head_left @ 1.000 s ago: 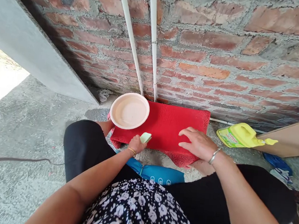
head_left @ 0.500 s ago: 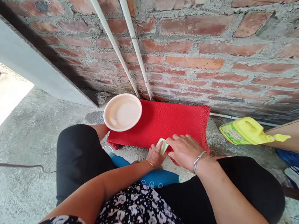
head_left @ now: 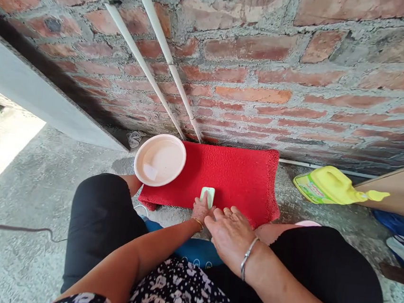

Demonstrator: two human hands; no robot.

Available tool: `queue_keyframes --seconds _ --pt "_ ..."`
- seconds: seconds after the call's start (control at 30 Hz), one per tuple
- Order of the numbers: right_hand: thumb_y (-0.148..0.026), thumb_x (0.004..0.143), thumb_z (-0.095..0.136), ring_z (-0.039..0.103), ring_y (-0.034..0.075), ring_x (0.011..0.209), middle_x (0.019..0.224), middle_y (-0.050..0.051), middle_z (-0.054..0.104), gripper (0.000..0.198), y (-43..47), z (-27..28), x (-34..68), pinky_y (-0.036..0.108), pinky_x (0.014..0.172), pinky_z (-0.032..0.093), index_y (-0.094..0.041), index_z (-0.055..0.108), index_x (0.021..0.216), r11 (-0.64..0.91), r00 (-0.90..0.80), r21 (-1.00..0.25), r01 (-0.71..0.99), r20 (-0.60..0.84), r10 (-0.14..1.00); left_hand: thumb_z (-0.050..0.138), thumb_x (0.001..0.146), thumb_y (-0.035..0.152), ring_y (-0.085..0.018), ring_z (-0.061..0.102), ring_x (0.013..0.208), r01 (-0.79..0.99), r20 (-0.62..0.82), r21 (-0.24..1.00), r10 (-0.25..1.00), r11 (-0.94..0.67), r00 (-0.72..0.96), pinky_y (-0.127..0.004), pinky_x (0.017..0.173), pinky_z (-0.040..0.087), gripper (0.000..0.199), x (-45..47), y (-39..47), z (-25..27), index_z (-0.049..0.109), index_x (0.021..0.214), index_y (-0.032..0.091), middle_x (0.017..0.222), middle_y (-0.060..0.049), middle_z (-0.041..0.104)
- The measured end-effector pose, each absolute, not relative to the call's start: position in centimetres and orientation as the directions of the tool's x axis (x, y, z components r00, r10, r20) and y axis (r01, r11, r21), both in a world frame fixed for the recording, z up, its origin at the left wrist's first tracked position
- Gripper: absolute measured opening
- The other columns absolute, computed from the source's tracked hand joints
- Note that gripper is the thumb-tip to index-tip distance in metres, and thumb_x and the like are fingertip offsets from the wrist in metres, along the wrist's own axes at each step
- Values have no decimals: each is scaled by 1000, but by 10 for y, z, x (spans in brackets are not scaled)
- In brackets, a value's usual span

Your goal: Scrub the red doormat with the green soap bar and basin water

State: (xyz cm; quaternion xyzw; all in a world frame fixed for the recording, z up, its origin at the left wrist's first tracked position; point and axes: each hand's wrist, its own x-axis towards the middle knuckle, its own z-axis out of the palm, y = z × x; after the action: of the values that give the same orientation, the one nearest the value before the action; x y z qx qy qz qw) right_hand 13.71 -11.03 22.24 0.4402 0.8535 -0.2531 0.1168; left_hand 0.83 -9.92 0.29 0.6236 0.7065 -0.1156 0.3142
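My left hand (head_left: 201, 209) holds a small pale green rectangular thing (head_left: 207, 196) with rounded corners over the front edge of the red cloth (head_left: 233, 173). Its thumb lies on the top face. I cannot make out exactly what the thing is. My right hand (head_left: 229, 232) is close beside the left wrist, palm down, with its fingers stretched forward; nothing shows in it. A pink basin (head_left: 160, 160) with water in it stands at the left end of the cloth, a little beyond my left hand.
A yellow detergent jug (head_left: 327, 185) lies on its side at the right, near a cardboard sheet (head_left: 399, 182). Behind the cloth rises a brick wall (head_left: 246, 63) with two white pipes (head_left: 170, 65). A blue bag (head_left: 199, 251) lies between my knees.
The right hand has drawn back from the pale green thing toward me. My left hand keeps hold of it, now turned more upright in view. The view has shifted slightly.
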Motion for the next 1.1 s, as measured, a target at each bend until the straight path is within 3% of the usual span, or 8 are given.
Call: queue_keyframes --seconds 0.13,0.3,0.53,0.63,0.8,0.87,1.0,1.1 --pt "-22 76 56 57 26 93 96 13 61 22 -123 216 131 41 86 36 -17 61 97 554 -672 -380 740 -429 604 47 81 54 -25 54 100 922 -456 248 875 299 -161 -36 88 42 69 -6 -87 8 30 140 25 113 -13 50" --pt "-20 77 54 57 27 91 92 15 60 21 -120 208 130 43 84 37 -16 61 96 526 -633 -352 774 -434 641 42 83 55 -26 57 99 829 -477 129 767 544 -429 -38 85 44 72 -8 -65 6 21 144 24 116 -15 49" --pt "-18 78 52 57 28 98 104 17 62 24 -116 210 129 44 88 34 -16 62 100 495 -617 -368 787 -480 623 52 76 59 -23 53 103 900 -582 360 813 244 13 -34 85 44 72 50 -90 3 28 140 39 118 -8 49" --pt "-17 79 49 57 27 94 98 16 62 23 -118 212 129 43 86 35 -16 62 99 491 -620 -379 784 -484 617 45 80 60 -22 55 98 874 -518 344 846 342 -127 -34 86 43 70 26 -74 6 27 142 32 115 -10 49" --pt "-18 77 52 57 27 92 94 15 60 22 -118 210 129 44 86 36 -16 61 97 527 -635 -357 771 -484 602 40 83 56 -26 56 99 813 -461 192 782 550 -420 -37 84 43 70 -1 -45 5 23 143 25 114 -15 47" --pt "-18 76 52 57 28 92 94 15 60 23 -118 209 128 44 86 36 -15 61 98 527 -633 -352 773 -489 600 44 82 56 -26 54 102 858 -469 214 820 467 -329 -37 85 42 71 15 -52 2 24 143 26 115 -14 46" --pt "-16 78 50 56 28 95 98 17 60 26 -117 207 128 44 87 35 -14 61 101 513 -628 -365 777 -502 595 55 75 57 -23 50 104 911 -523 380 850 160 68 -32 86 42 72 53 -74 2 31 140 35 117 -8 44" --pt "-15 79 49 56 28 96 98 16 59 26 -118 207 129 45 89 34 -14 60 103 513 -626 -361 779 -506 594 52 77 57 -22 51 99 901 -464 394 885 183 23 -32 85 43 69 44 -67 7 33 139 34 113 -8 46"
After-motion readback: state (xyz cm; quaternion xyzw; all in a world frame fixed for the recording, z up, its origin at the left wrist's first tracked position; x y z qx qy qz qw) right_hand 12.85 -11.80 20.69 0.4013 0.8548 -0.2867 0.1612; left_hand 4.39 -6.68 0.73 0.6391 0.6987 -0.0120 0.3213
